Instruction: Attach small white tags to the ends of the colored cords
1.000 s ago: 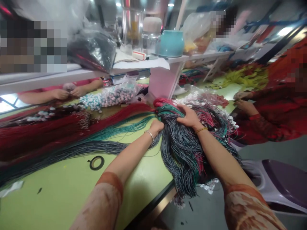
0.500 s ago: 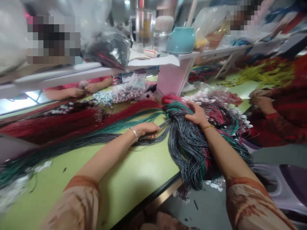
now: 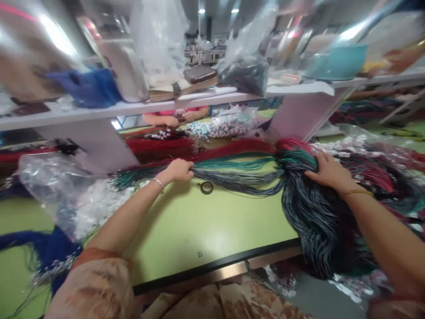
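Observation:
Long thin grey wires (image 3: 239, 178) stretch across the table, and my left hand (image 3: 181, 170) is closed around them towards their left end. Green wires (image 3: 232, 164) and red wires (image 3: 232, 149) lie just behind. On the right the strands gather into a thick wire bundle (image 3: 307, 212) that droops over the table's front edge. My right hand (image 3: 332, 173) grips its top, thumb on the near side and fingers over the back. A black roll of tape (image 3: 206, 188) lies close to the grey wires, right of my left hand.
A shelf (image 3: 186, 101) with bags and a teal cup (image 3: 347, 62) runs above the table (image 3: 215, 226). White connectors (image 3: 96, 208) in plastic and blue wires (image 3: 56, 248) lie left. Beyond the shelf, another person's hands (image 3: 181, 118) work near bagged connectors (image 3: 226, 126).
My left hand has slid leftward along the grey wires, away from the bundle. My right hand has stayed on the bundle. The view has turned left.

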Demonstrator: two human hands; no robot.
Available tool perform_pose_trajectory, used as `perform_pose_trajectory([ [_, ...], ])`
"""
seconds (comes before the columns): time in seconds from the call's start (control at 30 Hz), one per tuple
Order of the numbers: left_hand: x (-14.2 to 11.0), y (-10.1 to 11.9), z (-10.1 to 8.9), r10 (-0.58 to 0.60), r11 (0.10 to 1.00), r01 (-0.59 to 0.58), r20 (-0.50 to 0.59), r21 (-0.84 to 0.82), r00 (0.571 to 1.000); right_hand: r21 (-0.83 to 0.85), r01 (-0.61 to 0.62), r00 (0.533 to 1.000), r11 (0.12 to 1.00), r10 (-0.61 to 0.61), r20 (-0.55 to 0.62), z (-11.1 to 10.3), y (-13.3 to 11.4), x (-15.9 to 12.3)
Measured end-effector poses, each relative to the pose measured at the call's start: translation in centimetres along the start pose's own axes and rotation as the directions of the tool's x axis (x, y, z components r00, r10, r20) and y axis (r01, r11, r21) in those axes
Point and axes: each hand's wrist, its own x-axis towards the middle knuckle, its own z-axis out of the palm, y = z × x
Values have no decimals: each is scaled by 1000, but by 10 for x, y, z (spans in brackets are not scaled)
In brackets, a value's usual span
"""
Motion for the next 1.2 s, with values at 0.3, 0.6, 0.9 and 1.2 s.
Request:
perform_pose_trajectory([
  [0.3, -46, -84, 13, -179, 983, 163, -210, -89, 961, 137, 416, 892, 899, -433, 134, -44, -234, 5],
  [0.6, -78, -68, 3, -184, 976, 135, -312, -172, 932, 362, 518, 697, 775, -628, 346, -10, -505, 36],
  [0.9, -115, -46, 103, -131, 985, 85, -328, -152, 936, 388, 482, 562, 786, -617, 552, -3, -598, 54],
  [1.2, -53, -104, 140, -371, 915, 304, -252, -266, 894, 517, 349, 582, 782, -613, 535, -18, -589, 62],
])
